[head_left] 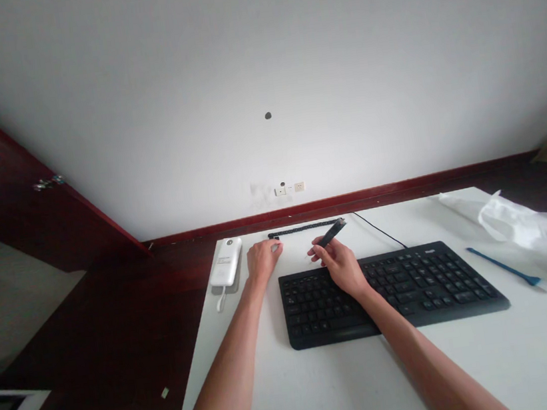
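Two bare hands work just above a black keyboard on a white counter, the right one pinching a small dark stick-shaped tool.

The dark tool (331, 232) sits at frame centre, tilted up to the right, its lower end gripped between the closed fingers of the right hand (340, 264), which hovers over the keyboard's (415, 284) upper left keys. Just to the left, the left hand (262, 259) rests on the counter (327, 386), fingers curled and touching the left end of a long thin black strip (307, 228) that lies along the counter's far edge; whether it grips the strip cannot be told. Left of that hand lies a white power bank (226, 262). The keyboard's cable (380, 231) runs toward the wall. At right lie a blue-handled tool (503, 267) and a crumpled white plastic bag (534, 234).
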Available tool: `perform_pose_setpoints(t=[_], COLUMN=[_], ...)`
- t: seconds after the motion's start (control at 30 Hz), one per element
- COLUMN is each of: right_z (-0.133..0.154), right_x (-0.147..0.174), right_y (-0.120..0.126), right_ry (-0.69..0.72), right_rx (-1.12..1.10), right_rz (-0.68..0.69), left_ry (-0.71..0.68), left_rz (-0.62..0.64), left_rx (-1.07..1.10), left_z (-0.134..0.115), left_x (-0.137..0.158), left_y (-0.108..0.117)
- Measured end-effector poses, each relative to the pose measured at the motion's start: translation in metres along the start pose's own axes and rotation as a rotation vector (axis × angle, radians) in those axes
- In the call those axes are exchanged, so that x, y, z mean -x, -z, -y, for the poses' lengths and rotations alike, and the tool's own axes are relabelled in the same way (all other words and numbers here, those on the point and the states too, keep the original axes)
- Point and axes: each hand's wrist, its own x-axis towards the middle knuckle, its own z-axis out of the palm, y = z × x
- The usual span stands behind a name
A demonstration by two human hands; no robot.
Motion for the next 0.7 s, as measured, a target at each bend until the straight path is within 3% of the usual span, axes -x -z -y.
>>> perform_pose_setpoints(t=[0.7], right_z=[-0.0004], right_x=[0.0000], right_y=[0.0002], right_ry=[-0.010], right_rx=[-0.007], right_rz=[0.002], left_ry=[0.027], left_rz=[0.008], left_rx=[-0.002], left_z=[-0.0009], left_x=[-0.0004], left_y=[0.0028])
